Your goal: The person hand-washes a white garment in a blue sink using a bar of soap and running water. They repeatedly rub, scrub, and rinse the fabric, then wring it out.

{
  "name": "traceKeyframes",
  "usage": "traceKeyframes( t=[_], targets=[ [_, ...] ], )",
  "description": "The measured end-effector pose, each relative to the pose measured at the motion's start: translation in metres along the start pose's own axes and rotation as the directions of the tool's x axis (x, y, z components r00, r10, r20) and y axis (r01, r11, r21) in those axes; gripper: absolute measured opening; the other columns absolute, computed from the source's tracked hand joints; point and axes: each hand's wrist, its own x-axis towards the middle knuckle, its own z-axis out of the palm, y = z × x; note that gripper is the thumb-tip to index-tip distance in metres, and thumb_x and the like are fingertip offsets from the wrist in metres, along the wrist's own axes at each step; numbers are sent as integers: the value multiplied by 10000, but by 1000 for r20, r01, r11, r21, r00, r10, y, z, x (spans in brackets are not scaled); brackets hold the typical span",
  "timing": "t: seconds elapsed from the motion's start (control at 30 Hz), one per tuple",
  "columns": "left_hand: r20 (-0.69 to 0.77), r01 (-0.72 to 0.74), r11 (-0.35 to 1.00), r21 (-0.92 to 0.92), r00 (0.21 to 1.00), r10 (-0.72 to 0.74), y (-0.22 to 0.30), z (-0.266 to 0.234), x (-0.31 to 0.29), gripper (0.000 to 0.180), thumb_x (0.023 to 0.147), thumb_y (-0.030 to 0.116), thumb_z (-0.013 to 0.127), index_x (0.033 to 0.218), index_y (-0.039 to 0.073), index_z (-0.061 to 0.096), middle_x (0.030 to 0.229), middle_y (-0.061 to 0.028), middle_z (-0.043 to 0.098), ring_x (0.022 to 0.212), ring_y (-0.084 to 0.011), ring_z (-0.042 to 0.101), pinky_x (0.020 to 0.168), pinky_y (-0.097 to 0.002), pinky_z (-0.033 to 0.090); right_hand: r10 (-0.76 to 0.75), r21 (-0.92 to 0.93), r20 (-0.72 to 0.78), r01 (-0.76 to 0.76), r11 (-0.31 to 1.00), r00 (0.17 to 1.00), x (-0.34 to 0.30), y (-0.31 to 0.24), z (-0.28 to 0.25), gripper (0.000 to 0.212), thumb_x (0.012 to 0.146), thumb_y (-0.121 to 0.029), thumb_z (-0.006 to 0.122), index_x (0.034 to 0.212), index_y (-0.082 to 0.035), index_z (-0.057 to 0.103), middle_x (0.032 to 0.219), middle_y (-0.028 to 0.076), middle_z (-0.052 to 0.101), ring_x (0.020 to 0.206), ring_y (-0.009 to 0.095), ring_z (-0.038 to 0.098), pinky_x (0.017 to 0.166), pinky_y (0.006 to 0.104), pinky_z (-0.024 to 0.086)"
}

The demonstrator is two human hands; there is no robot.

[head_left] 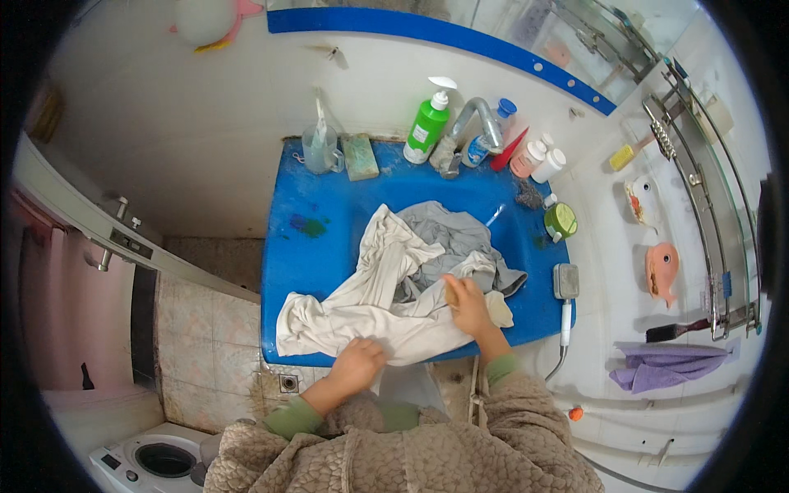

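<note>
A cream cloth garment (386, 324) is spread in folds over the front of the blue sink (288, 259), with one part reaching back into the basin. Behind it, partly under its folds, lies a bunched grey garment (452, 238). My left hand (359, 363) grips the cream garment's near edge with curled fingers. Above the cloth's right part, my right hand (470, 306) is closed around a small tan-brown piece, mostly covered by the fingers; I cannot make out its kind.
Along the back ledge stand a clear mug (320, 149), a green-and-white sponge (360, 158), a green pump bottle (427, 123), a faucet (481, 119) and several small bottles. A shower head (566, 281) is at the right edge. A washing machine (152, 460) stands lower left.
</note>
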Motion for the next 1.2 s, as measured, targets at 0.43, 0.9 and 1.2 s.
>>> traceKeyframes(
  t=[0.43, 0.9, 1.2],
  targets=[
    [-28, 135, 956, -262, 989, -148, -1, -24, 17, 184, 735, 197, 651, 896, 109, 647, 935, -82, 596, 893, -272, 564, 816, -441, 404, 15, -169, -182, -47, 984, 983, -21, 18, -5, 482, 695, -67, 603, 1160, -187, 556, 881, 147, 555, 814, 339, 533, 704, 436, 424],
    [-491, 376, 926, -43, 799, -347, -44, -35, 6, 93, 729, 57, 623, 822, 59, 621, 1072, -85, 607, 1043, -271, 543, 1012, -521, 244, 30, -222, -121, -57, 973, 992, -15, -31, 18, 507, 731, -481, 636, 1163, -239, 526, 927, 111, 511, 918, 288, 478, 798, 442, 343],
    [-486, 335, 942, -36, 818, -309, -48, -29, 4, 99, 750, 64, 603, 847, 52, 584, 1049, -85, 601, 1039, -272, 543, 1015, -523, 250, -130, -80, -62, 124, 989, 990, -8, -82, 38, 524, 739, -272, 648, 1238, -263, 489, 910, 123, 499, 900, 318, 491, 789, 441, 376]
  ],
)
